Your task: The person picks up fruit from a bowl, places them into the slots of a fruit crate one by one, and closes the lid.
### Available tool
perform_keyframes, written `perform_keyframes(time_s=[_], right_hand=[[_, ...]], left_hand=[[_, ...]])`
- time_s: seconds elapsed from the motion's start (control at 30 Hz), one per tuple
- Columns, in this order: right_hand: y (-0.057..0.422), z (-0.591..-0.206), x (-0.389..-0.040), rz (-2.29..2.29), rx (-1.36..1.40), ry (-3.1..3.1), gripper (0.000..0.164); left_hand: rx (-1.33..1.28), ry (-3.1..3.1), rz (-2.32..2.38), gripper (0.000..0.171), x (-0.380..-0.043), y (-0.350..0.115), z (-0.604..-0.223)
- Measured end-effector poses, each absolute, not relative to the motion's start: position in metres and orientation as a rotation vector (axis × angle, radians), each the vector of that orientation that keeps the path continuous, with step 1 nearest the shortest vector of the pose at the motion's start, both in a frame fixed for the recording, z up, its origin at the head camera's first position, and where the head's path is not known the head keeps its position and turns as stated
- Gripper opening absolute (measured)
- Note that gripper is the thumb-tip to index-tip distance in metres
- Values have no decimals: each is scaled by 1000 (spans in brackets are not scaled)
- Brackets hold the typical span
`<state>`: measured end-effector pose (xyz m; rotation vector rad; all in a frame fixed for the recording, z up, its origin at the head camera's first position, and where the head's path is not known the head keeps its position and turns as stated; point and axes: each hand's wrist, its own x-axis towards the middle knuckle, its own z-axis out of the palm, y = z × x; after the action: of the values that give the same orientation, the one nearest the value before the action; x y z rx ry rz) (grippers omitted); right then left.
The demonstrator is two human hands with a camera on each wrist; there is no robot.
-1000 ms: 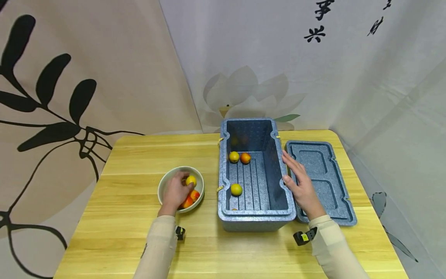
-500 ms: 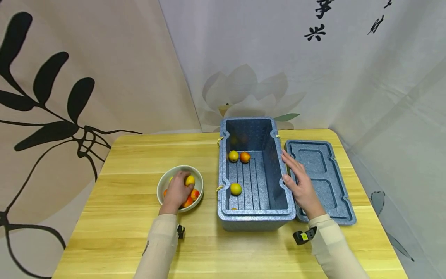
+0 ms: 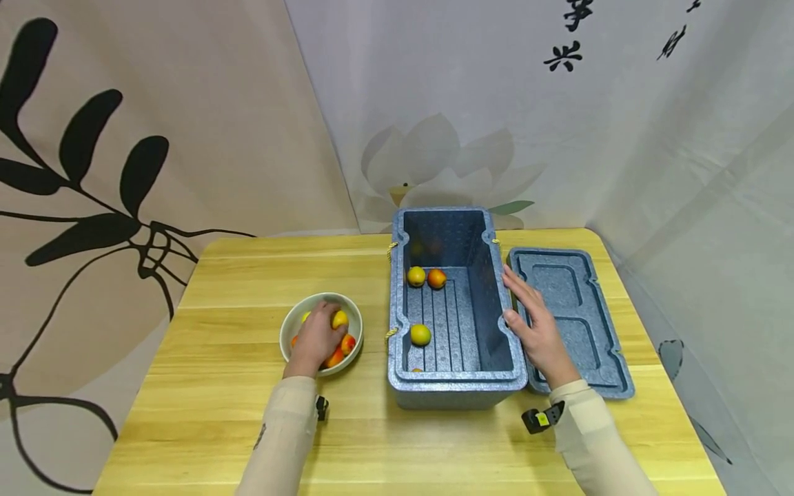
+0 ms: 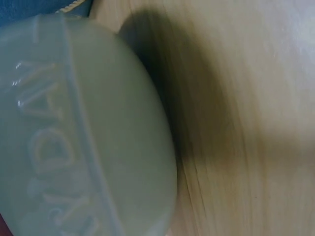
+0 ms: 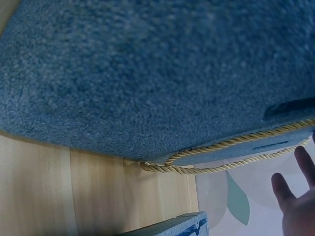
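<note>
My left hand reaches down into a pale green bowl, fingers curved among small fruits. A yellow fruit shows between its forefinger and thumb, and red-orange fruits lie beside the thumb. The palm covers the rest, so I cannot tell whether it grips a fruit. In the left wrist view only the outside of the bowl, with raised lettering, and the table appear. My right hand rests with extended fingers against the right rim of a blue-grey foam box. Its fingers show at the right wrist view's edge.
Inside the box lie a yellow fruit, an orange-red fruit and a greenish-yellow fruit, with another peeking over the front wall. The box's lid lies to the right. Rope handles hang along the box's sides.
The left hand has shifted slightly right within the bowl and drawn narrower, uncovering a yellow and an orange fruit at its left. The right hand stays on the box rim.
</note>
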<state>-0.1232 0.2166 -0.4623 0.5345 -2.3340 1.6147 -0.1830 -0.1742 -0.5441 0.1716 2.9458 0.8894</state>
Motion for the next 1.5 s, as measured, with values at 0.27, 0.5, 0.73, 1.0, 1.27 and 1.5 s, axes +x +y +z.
perform_keyframes(time_s=[0.27, 0.5, 0.73, 1.0, 1.27, 1.5], right_hand=[[216, -462, -123, 1657, 515, -2346, 48], [216, -462, -123, 1660, 485, -2344, 47], [218, -462, -122, 1631, 505, -2348, 48], [216, -462, -123, 1642, 487, -2339, 47], [216, -461, -124, 1642, 485, -2334, 47], [216, -461, -123, 1665, 459, -2339, 48]], left_hand=[[99, 2884, 930, 41, -184, -177, -539], [166, 2959, 929, 43, -182, -179, -533], [197, 2951, 1016, 45, -180, -180, -523], [189, 2940, 1195, 42, -178, -183, -519], [253, 2843, 1554, 40, -179, -186, -514], [296, 2860, 1662, 39, -178, -185, -508]])
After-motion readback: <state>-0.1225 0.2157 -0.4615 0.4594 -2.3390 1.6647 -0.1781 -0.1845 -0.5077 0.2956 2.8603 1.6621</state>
